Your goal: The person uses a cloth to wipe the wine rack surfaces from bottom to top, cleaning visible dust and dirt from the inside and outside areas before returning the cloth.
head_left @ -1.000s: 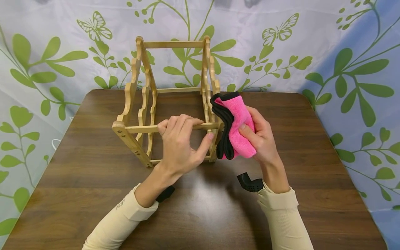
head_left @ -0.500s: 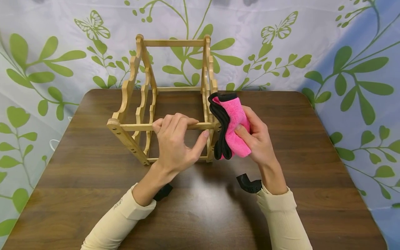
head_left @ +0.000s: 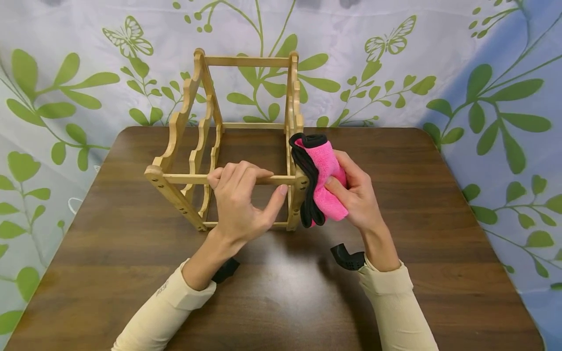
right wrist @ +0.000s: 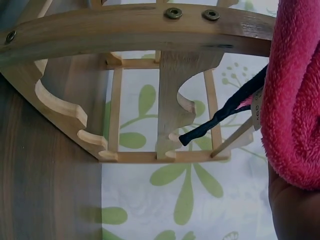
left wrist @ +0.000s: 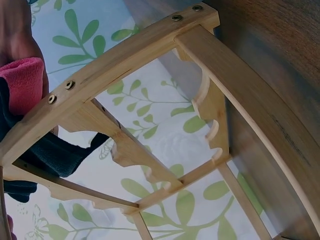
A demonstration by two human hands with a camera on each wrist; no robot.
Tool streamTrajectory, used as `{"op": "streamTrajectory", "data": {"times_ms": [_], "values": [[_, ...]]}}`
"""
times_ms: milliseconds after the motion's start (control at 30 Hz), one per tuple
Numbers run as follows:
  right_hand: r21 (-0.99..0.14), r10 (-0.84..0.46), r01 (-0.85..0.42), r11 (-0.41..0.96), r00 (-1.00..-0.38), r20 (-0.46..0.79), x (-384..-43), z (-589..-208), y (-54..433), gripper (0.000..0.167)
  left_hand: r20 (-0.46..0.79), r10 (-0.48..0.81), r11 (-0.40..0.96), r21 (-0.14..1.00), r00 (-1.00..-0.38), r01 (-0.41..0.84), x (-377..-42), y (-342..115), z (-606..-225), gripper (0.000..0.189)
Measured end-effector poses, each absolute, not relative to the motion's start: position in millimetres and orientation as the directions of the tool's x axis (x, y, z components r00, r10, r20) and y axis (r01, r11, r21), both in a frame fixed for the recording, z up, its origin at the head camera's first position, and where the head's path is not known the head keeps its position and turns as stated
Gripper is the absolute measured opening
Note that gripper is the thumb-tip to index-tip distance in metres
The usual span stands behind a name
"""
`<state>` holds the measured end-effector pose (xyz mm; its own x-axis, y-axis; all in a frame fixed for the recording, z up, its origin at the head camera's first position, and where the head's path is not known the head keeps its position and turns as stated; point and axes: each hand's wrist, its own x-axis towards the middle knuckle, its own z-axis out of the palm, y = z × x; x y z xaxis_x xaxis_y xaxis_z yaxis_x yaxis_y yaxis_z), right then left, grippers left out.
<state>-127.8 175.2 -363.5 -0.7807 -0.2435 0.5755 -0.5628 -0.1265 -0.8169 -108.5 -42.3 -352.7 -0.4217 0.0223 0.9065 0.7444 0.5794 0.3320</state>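
A light wooden wine rack [head_left: 186, 179] with scalloped rails stands on the table, in the head view left of the middle. My left hand [head_left: 237, 207] has its fingers curled over the rack's front top bar, thumb stretched out to the right. A folded pink cloth [head_left: 324, 158] with black edging is gripped in my right hand [head_left: 361, 195], against the rack's front right upright. In the left wrist view the cloth [left wrist: 25, 87] laps over a corner of the rack [left wrist: 125, 55]. The right wrist view has the cloth [right wrist: 292, 100] close up, a small label on it.
The brown wooden table [head_left: 395, 234] reaches back to a pale curtain [head_left: 342, 29] printed with green leaves and butterflies. Black camera mounts [head_left: 349, 257] stick out from both wrists. A thin white loop [head_left: 74, 204] shows past the table's left edge.
The rack's front end has swung a little to the left, my left hand moving with it. My right hand and the cloth have shifted slightly left along with the front right upright.
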Motion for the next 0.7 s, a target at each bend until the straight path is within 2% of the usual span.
{"op": "streamTrajectory", "data": {"times_ms": [467,700], "values": [[-0.77,-0.237,-0.638,0.009,-0.749,0.618,-128,-359,169,0.039,0.925,-0.044,0.563,0.335,-0.377,0.756,-111,-47,-353,0.024],[-0.765,-0.201,-0.637,0.094,-0.764,0.612,-127,-360,164,0.041,0.929,-0.076,0.545,0.343,-0.362,0.765,-112,-49,-353,0.023]]}}
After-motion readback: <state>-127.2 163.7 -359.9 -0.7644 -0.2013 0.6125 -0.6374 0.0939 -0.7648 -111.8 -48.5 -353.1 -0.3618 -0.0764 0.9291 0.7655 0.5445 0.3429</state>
